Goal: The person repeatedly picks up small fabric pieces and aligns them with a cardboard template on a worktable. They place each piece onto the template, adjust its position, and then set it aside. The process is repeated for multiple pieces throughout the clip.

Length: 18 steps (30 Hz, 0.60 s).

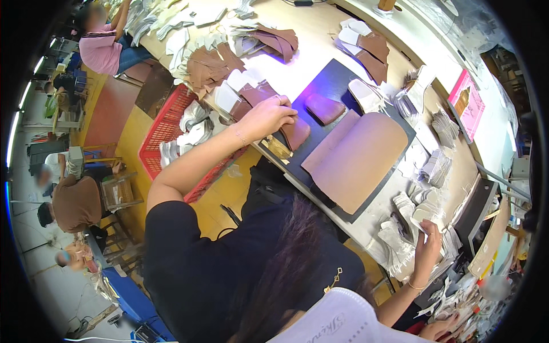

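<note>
My left hand [266, 118] is over the near left part of the bench, its fingers curled together. Just under the fingertips lies a brown leather piece [297, 135]; whether they grip it or anything else is hidden. On the dark mat [334, 74] rest a small rounded brown piece [325, 109], a white tongue-shaped piece [365, 95] and a large curled tan sheet [366, 160]. At the right, my right hand [429, 247] is closed with its fingertips on a pale shoe-shaped piece [422, 216], among stacks of white pieces [397, 243].
Brown and white leather pieces [213, 67] pile up at the back left, with more brown pieces [370, 57] beyond the mat. A red plastic basket [155, 142] stands left of the bench. A pink sheet [466, 105] leans at the far right. Other people sit further left.
</note>
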Available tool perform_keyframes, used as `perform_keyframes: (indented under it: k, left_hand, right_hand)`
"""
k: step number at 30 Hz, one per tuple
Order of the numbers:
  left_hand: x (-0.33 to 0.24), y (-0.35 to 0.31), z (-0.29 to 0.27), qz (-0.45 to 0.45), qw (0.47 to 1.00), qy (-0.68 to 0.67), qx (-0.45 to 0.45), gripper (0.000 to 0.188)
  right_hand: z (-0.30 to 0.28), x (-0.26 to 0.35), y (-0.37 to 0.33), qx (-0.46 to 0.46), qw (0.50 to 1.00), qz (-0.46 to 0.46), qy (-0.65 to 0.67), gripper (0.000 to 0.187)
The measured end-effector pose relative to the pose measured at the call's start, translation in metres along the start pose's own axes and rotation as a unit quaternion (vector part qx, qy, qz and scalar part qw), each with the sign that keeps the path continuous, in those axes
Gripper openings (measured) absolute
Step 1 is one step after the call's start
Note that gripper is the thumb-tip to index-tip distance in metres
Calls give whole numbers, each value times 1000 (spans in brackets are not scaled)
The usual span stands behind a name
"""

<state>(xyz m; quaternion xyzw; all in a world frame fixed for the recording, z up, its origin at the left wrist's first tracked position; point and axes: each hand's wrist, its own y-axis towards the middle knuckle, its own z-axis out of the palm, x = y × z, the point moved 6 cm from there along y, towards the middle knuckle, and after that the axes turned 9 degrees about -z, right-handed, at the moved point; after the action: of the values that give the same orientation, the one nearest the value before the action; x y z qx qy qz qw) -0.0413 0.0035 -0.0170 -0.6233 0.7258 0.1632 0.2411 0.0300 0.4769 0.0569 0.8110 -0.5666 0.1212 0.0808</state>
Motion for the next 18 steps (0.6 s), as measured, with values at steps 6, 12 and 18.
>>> perform_keyframes:
  k: [6,12,18]
  left_hand:
    - [-6,-17,-1,38,994,18,-104,22]
    - [4,2,-6,31,997,-38,-57,18]
    - [9,21,-6,-37,996,-58,64,19]
  right_hand:
    - [1,10,5,-12,1000,-20,3,22]
    - [1,16,15,-30,999,-38,-4,22]
    - [0,24,18,-32,998,-50,-2,29]
